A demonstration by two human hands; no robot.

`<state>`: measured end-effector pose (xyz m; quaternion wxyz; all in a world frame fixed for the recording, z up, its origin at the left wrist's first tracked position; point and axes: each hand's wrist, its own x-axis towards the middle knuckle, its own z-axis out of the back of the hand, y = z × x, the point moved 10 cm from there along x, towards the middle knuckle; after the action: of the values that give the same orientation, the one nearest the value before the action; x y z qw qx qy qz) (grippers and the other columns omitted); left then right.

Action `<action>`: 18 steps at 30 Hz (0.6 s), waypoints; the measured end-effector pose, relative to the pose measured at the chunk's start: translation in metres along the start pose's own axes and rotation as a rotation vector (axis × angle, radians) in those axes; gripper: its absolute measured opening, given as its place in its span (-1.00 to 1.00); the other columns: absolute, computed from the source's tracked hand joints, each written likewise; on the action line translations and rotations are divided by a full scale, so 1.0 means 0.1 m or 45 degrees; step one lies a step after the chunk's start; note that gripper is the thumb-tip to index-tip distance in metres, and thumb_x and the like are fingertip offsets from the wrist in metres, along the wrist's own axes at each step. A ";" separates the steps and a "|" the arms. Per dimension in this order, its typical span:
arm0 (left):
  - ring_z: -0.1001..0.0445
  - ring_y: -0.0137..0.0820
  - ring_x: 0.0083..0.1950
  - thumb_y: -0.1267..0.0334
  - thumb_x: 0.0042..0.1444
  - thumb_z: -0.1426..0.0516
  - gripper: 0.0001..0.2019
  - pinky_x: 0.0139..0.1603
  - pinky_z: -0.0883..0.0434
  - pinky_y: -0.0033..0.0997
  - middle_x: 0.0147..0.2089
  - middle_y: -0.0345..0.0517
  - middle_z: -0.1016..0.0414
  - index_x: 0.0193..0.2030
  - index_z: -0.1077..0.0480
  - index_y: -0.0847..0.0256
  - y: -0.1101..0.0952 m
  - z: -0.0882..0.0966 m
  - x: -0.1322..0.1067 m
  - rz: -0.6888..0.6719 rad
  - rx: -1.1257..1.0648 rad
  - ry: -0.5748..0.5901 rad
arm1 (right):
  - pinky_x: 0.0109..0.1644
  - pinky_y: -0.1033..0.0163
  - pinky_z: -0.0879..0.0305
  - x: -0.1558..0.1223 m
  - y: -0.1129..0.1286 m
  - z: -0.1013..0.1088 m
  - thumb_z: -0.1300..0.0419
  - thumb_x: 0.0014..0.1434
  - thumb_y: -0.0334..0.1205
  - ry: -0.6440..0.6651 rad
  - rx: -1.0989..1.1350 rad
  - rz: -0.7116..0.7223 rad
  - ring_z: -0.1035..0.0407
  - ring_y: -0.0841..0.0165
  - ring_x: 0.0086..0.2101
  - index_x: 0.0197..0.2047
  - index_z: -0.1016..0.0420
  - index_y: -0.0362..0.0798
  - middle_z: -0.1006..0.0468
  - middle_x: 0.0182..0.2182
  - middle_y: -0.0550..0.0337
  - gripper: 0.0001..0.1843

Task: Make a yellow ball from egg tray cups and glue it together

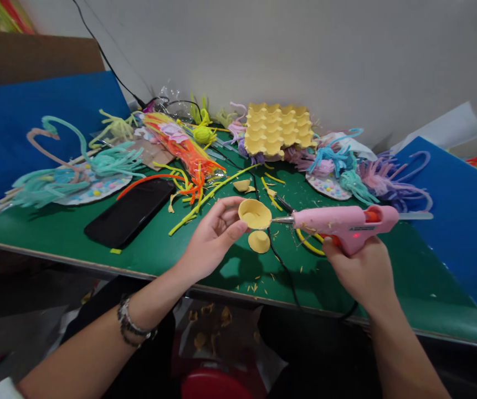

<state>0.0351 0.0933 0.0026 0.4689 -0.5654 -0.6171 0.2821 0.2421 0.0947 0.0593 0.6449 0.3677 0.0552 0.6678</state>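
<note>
My left hand (217,233) pinches a small yellow egg-carton cup (255,214) by its left side, its hollow facing me. In my right hand (360,271) is a pink hot glue gun (329,220), fingers wrapped round the handle and a red light glowing on its side. The metal nozzle points left, at or very near the cup's right rim; whether they touch I cannot tell. Just below the held cup, a second yellow cup piece (258,242) lies on the green table (230,271).
A yellow egg carton (280,130) stands at the back among pipe-cleaner bundles (180,144). A black phone (130,213) lies left. Blue panels (441,221) flank the table. A black cord (280,260) crosses the middle, near yellow scraps (255,288).
</note>
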 end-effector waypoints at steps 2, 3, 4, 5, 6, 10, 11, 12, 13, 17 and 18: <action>-0.51 -0.37 -0.18 0.15 -0.03 -0.21 -0.66 -0.21 -0.45 -0.45 -0.21 -0.10 -0.52 -0.14 -0.24 0.19 0.00 0.00 0.00 -0.005 -0.001 0.004 | -0.68 0.27 0.04 0.00 0.00 -0.01 -0.01 -0.27 -0.06 0.009 -0.001 -0.008 -0.04 0.43 -0.75 -0.68 -0.08 0.07 -0.11 -0.83 0.34 -0.82; -0.51 -0.37 -0.18 0.15 -0.02 -0.21 -0.66 -0.22 -0.45 -0.46 -0.21 -0.10 -0.52 -0.14 -0.24 0.19 0.00 0.00 0.00 -0.009 -0.002 0.006 | -0.68 0.27 0.05 0.00 0.00 -0.01 0.00 -0.27 -0.06 0.013 -0.003 -0.012 -0.03 0.43 -0.75 -0.67 -0.08 0.07 -0.11 -0.83 0.34 -0.82; -0.51 -0.37 -0.17 0.15 -0.02 -0.21 -0.66 -0.22 -0.45 -0.46 -0.21 -0.10 -0.52 -0.14 -0.24 0.20 0.00 0.00 0.00 -0.011 -0.004 0.009 | -0.68 0.27 0.04 0.00 -0.01 -0.01 0.00 -0.27 -0.06 0.014 -0.003 -0.014 -0.03 0.43 -0.75 -0.66 -0.08 0.07 -0.11 -0.83 0.34 -0.83; -0.51 -0.37 -0.17 0.15 -0.01 -0.20 -0.66 -0.22 -0.45 -0.47 -0.20 -0.10 -0.51 -0.14 -0.25 0.20 0.00 0.00 0.00 -0.013 -0.006 0.013 | -0.68 0.27 0.04 0.00 -0.01 -0.01 0.00 -0.27 -0.06 0.012 -0.003 -0.014 -0.03 0.43 -0.74 -0.66 -0.08 0.07 -0.11 -0.83 0.34 -0.83; -0.51 -0.38 -0.16 0.14 -0.01 -0.20 -0.66 -0.22 -0.45 -0.47 -0.20 -0.10 -0.51 -0.14 -0.25 0.20 0.00 0.00 0.00 -0.015 -0.008 0.015 | -0.68 0.27 0.04 0.00 -0.01 -0.01 0.00 -0.27 -0.06 0.007 -0.005 -0.014 -0.04 0.43 -0.74 -0.65 -0.08 0.07 -0.11 -0.82 0.34 -0.83; -0.50 -0.37 -0.16 0.13 -0.02 -0.20 -0.66 -0.21 -0.46 -0.45 -0.19 -0.08 -0.51 -0.13 -0.25 0.19 0.01 0.00 0.00 -0.006 -0.009 0.013 | -0.67 0.26 0.03 0.00 -0.02 -0.01 0.00 -0.24 -0.05 -0.009 -0.036 0.000 -0.06 0.40 -0.73 -0.64 -0.08 0.07 -0.13 -0.81 0.32 -0.82; -0.50 -0.36 -0.16 0.13 -0.02 -0.20 -0.66 -0.21 -0.46 -0.44 -0.18 -0.08 -0.51 -0.13 -0.25 0.19 0.01 -0.01 0.00 -0.005 -0.007 0.016 | -0.67 0.26 0.03 0.00 -0.02 -0.01 0.00 -0.24 -0.05 -0.010 -0.047 0.006 -0.06 0.40 -0.73 -0.64 -0.08 0.07 -0.12 -0.80 0.32 -0.82; -0.50 -0.36 -0.16 0.13 -0.02 -0.20 -0.66 -0.20 -0.46 -0.43 -0.18 -0.08 -0.50 -0.13 -0.26 0.19 0.01 -0.01 0.00 -0.005 -0.006 0.020 | -0.67 0.26 0.03 0.00 -0.02 -0.01 0.00 -0.23 -0.05 -0.010 -0.055 0.011 -0.05 0.41 -0.73 -0.64 -0.08 0.07 -0.12 -0.80 0.32 -0.82; -0.50 -0.36 -0.15 0.13 -0.01 -0.20 -0.66 -0.20 -0.46 -0.43 -0.17 -0.07 -0.50 -0.13 -0.26 0.19 0.01 -0.01 0.00 -0.007 -0.006 0.024 | -0.67 0.26 0.03 0.00 -0.02 -0.01 0.00 -0.23 -0.06 -0.010 -0.058 0.015 -0.05 0.41 -0.73 -0.65 -0.09 0.07 -0.13 -0.80 0.32 -0.83; -0.49 -0.35 -0.13 0.12 -0.01 -0.19 -0.67 -0.19 -0.45 -0.41 -0.14 -0.06 -0.48 -0.13 -0.28 0.18 0.01 -0.02 -0.01 -0.015 0.009 0.029 | -0.67 0.28 0.03 0.00 -0.01 0.00 0.01 -0.23 -0.08 -0.012 -0.036 0.039 -0.06 0.41 -0.73 -0.68 -0.10 0.06 -0.15 -0.81 0.30 -0.84; -0.48 -0.35 -0.13 0.12 -0.01 -0.19 -0.67 -0.19 -0.45 -0.41 -0.13 -0.06 -0.48 -0.13 -0.29 0.18 0.01 -0.02 -0.01 -0.018 0.014 0.029 | -0.67 0.28 0.04 0.00 0.00 0.00 0.01 -0.23 -0.08 -0.012 -0.031 0.043 -0.05 0.42 -0.73 -0.68 -0.09 0.06 -0.15 -0.82 0.30 -0.83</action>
<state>0.0369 0.0924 0.0025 0.4810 -0.5616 -0.6142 0.2756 0.2418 0.0949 0.0590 0.6380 0.3639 0.0378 0.6775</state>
